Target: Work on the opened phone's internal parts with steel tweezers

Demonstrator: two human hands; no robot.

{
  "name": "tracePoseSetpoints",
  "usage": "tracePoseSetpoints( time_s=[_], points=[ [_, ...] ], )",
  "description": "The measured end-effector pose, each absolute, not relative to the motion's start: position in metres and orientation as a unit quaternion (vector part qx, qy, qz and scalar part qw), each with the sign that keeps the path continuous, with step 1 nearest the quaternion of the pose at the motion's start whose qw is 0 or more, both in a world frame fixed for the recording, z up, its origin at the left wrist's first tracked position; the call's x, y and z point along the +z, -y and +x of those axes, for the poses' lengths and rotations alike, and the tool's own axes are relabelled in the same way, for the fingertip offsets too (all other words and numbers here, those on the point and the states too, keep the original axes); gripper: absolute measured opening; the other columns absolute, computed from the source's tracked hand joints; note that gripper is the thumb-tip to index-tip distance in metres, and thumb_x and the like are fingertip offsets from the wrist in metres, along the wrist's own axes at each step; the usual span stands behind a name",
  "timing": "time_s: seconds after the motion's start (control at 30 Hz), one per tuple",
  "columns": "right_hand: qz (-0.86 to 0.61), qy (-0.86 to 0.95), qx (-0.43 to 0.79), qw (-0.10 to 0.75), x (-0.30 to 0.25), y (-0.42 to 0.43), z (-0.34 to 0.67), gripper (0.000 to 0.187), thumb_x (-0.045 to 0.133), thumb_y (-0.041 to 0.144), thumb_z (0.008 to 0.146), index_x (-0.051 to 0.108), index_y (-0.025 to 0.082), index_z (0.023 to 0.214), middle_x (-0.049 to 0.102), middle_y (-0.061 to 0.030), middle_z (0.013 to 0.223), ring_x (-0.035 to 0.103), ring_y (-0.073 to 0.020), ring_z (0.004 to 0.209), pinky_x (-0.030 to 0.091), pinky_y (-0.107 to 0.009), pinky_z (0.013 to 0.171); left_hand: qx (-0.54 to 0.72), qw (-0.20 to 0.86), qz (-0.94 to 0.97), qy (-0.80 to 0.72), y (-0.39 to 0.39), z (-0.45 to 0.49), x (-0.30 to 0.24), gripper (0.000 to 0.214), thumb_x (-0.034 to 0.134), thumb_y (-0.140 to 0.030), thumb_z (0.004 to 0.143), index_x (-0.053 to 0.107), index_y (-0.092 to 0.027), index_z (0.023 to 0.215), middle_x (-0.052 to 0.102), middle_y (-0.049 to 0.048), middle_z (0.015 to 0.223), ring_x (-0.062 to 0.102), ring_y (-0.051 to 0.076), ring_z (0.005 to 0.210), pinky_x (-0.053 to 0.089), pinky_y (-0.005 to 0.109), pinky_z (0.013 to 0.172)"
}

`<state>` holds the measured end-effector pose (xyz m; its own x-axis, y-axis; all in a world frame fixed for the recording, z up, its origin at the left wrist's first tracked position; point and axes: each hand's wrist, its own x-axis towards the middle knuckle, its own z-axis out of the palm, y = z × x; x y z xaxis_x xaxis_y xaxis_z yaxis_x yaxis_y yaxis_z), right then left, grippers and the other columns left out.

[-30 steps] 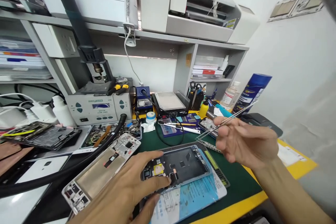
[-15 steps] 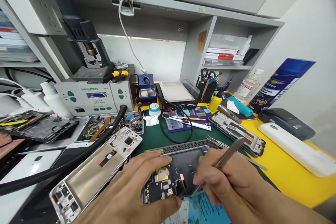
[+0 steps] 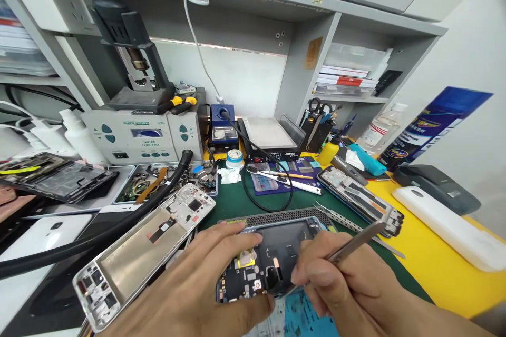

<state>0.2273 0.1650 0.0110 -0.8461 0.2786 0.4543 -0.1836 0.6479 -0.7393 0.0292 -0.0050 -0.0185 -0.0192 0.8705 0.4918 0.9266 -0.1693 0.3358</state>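
An opened phone (image 3: pixel 276 253) with its dark inner board showing lies on a perforated grey pad (image 3: pixel 272 218) at the bench front. My left hand (image 3: pixel 205 284) presses on the phone's left end, thumb and fingers on either side of it. My right hand (image 3: pixel 348 289) pinches metal tweezers (image 3: pixel 351 242), whose tips point down into the phone's board near a small copper part. A blue and white printed sheet (image 3: pixel 296 316) lies under the phone's near edge.
A silver phone frame (image 3: pixel 142 253) lies to the left by a black hose (image 3: pixel 118 231). Behind stand a grey rework station (image 3: pixel 142 137), a parts tray (image 3: pixel 158 184), a hot plate (image 3: pixel 269 142), another opened phone (image 3: pixel 359 197), a blue spray can (image 3: pixel 435 126) and a white case (image 3: pixel 450 226).
My right hand came down from mid-air with the tweezers to the phone's board. The view tilted downward and closer. My left hand stayed on the phone.
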Motion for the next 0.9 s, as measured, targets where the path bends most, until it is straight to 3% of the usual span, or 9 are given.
tracePoseSetpoints(
  time_s=[0.1, 0.3, 0.57, 0.9],
  points=[
    [-0.029, 0.869, 0.402, 0.287, 0.0113, -0.1633, 0.2265, 0.024, 0.046, 0.038, 0.119, 0.056, 0.027, 0.1, 0.053, 0.0084, 0.067, 0.052, -0.0056, 0.049, 0.043, -0.018, 0.05, -0.325, 0.011, -0.703, 0.633, 0.0044, 0.0284, -0.0165, 0.049, 0.063, -0.023, 0.1, 0.067, -0.041, 0.145, 0.063, 0.0032, 0.156, 0.063, 0.031, 0.144, 0.06, 0.043, 0.116],
    [-0.03, 0.874, 0.385, 0.294, 0.009, -0.1652, 0.2211, 0.03, 0.048, 0.04, 0.118, 0.06, 0.024, 0.095, 0.056, 0.006, 0.067, 0.053, -0.0067, 0.046, 0.042, -0.019, 0.045, -0.31, 0.006, -0.73, 0.609, 0.0064, 0.026, -0.0106, 0.034, 0.065, -0.021, 0.096, 0.08, -0.042, 0.118, 0.062, -0.0017, 0.155, 0.059, 0.031, 0.148, 0.058, 0.046, 0.118],
    [-0.042, 0.871, 0.394, 0.291, 0.0057, -0.1647, 0.2243, 0.03, 0.049, 0.039, 0.117, 0.062, 0.023, 0.096, 0.055, 0.0056, 0.062, 0.052, -0.0092, 0.045, 0.042, -0.021, 0.045, -0.303, 0.003, -0.735, 0.606, 0.0071, 0.0248, -0.0166, 0.04, 0.06, -0.02, 0.097, 0.079, -0.044, 0.122, 0.062, -0.002, 0.155, 0.057, 0.032, 0.15, 0.058, 0.049, 0.118],
    [-0.034, 0.874, 0.385, 0.295, 0.0056, -0.1644, 0.2219, 0.029, 0.048, 0.04, 0.117, 0.06, 0.025, 0.095, 0.054, 0.006, 0.062, 0.053, -0.0101, 0.043, 0.044, -0.021, 0.045, -0.303, 0.003, -0.73, 0.613, 0.0085, 0.0266, -0.0139, 0.038, 0.067, -0.02, 0.094, 0.079, -0.044, 0.121, 0.066, -0.0028, 0.15, 0.057, 0.031, 0.15, 0.057, 0.046, 0.119]
  ],
)
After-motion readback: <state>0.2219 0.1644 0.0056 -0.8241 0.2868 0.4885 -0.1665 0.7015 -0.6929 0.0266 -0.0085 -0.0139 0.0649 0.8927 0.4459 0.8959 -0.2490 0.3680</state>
